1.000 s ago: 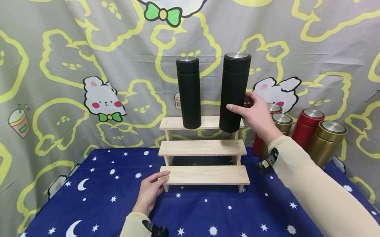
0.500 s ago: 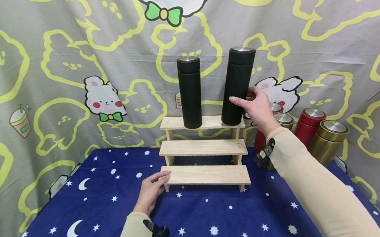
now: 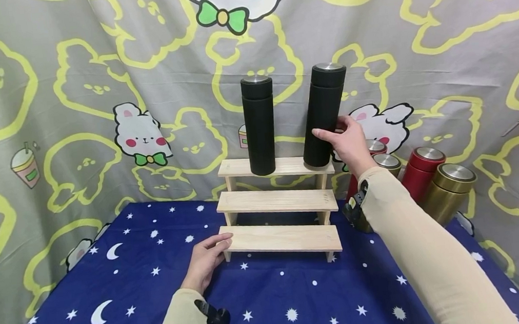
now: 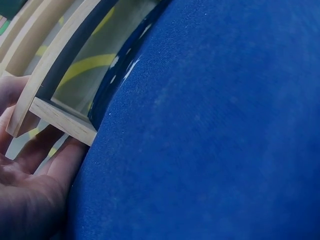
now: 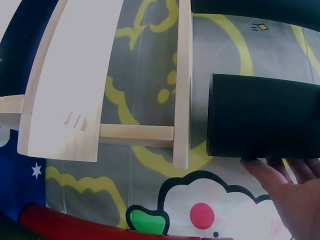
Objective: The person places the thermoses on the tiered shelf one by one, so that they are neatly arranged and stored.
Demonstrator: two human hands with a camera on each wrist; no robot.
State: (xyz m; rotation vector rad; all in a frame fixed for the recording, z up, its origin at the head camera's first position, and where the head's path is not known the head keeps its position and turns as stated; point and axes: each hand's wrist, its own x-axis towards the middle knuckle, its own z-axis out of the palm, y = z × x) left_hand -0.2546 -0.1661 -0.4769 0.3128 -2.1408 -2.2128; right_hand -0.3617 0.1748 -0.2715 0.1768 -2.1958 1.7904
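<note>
At top shelf [image 3: 283,167] right edge: tilted flask [image 3: 324,115]

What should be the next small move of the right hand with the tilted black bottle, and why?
Probably tip the tilted black bottle upright and settle its base flat on the top shelf. The right hand grips it leaning, near the shelf's right end, while the left hand steadies the bottom shelf.

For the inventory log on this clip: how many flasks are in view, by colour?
Black: 2, one standing on the top shelf, one gripped by the right hand at the shelf's right end.
Red: 2, the second mostly hidden behind the right arm.
Gold: 2.
Total: 6.
</note>
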